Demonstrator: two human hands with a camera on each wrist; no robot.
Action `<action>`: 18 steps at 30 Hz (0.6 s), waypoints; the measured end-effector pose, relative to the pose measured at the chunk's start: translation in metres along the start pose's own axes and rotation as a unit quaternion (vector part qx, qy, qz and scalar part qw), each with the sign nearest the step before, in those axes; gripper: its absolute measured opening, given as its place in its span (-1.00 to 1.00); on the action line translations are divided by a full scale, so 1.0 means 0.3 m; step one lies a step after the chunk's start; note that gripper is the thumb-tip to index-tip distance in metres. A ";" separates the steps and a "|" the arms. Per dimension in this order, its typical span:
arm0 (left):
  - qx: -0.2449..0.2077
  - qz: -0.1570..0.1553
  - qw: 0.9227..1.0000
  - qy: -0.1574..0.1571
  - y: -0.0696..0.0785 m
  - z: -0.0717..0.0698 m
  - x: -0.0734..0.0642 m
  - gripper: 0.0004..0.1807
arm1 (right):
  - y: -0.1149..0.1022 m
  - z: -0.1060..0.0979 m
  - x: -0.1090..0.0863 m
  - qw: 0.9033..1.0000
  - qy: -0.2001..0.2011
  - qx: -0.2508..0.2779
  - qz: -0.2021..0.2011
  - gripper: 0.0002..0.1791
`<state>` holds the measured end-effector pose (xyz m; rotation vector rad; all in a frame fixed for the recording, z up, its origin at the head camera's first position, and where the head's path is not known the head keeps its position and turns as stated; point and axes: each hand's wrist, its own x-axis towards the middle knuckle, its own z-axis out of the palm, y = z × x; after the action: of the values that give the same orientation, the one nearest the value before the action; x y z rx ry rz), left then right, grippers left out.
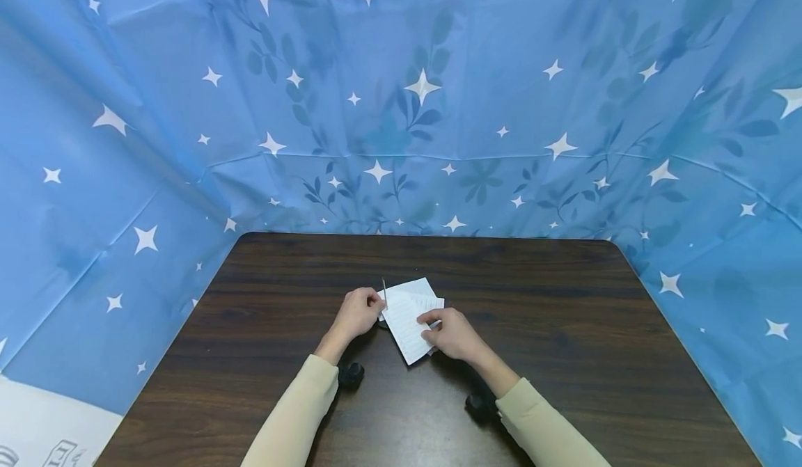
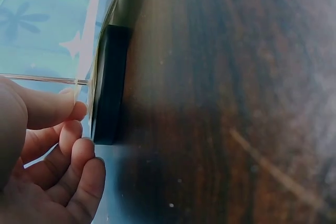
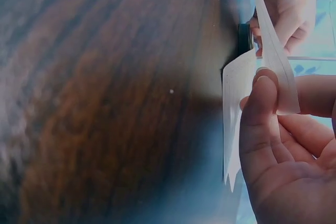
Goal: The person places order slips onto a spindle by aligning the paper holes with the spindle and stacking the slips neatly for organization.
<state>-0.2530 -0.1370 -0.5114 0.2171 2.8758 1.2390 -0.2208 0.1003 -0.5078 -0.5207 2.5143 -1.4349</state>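
A paper spike (image 1: pixel 385 294) stands upright near the table's middle; its dark round base (image 2: pixel 109 85) shows side-on in the left wrist view. Lined white sheets (image 1: pixel 421 287) lie over the base. Above them slants another lined sheet (image 1: pixel 407 329), its upper left corner right at the spike. My left hand (image 1: pixel 358 312) pinches that corner between thumb and forefinger beside the rod. With thumb and fingers, my right hand (image 1: pixel 456 335) pinches the same sheet by its right side. In the right wrist view, this raised sheet (image 3: pixel 275 56) stands apart from the lower papers (image 3: pixel 237 93).
The dark wood-grain table (image 1: pixel 601 342) extends around both arms. Behind it hangs a blue curtain (image 1: pixel 489 105) with white stars. Black wrist devices (image 1: pixel 351 376) sit under the sleeves. A white printed surface (image 1: pixel 50 425) shows at the lower left.
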 end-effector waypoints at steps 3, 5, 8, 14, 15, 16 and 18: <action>0.005 0.004 1.000 0.000 0.002 0.004 -0.002 -0.85 | 0.005 0.005 -0.001 1.000 -0.003 0.000 0.007 -0.72; 0.008 0.004 1.000 0.002 0.000 0.008 -0.002 -0.86 | 0.007 0.008 0.000 1.000 -0.002 -0.002 0.012 -0.72; 0.010 0.004 1.000 0.007 -0.004 0.013 0.000 -0.86 | 0.008 0.011 0.003 1.000 0.003 -0.011 0.017 -0.72; 0.008 -0.004 1.000 0.009 -0.010 0.015 0.003 -0.86 | 0.002 0.012 0.006 0.999 0.008 -0.028 0.023 -0.73; 0.007 -0.005 1.000 0.008 -0.010 0.014 0.003 -0.87 | 0.001 0.011 0.007 0.999 0.009 -0.030 0.024 -0.72; 0.005 -0.007 1.000 0.007 -0.010 0.014 0.003 -0.87 | 0.001 0.011 0.008 0.999 0.009 -0.033 0.024 -0.72; 0.005 -0.011 1.000 0.007 -0.008 0.013 0.003 -0.87 | 0.000 0.010 0.010 0.999 0.011 -0.038 0.024 -0.72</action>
<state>-0.2541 -0.1358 -0.5157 0.1758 2.8878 1.2291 -0.2226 0.0968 -0.5093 -0.4557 2.5884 -1.3403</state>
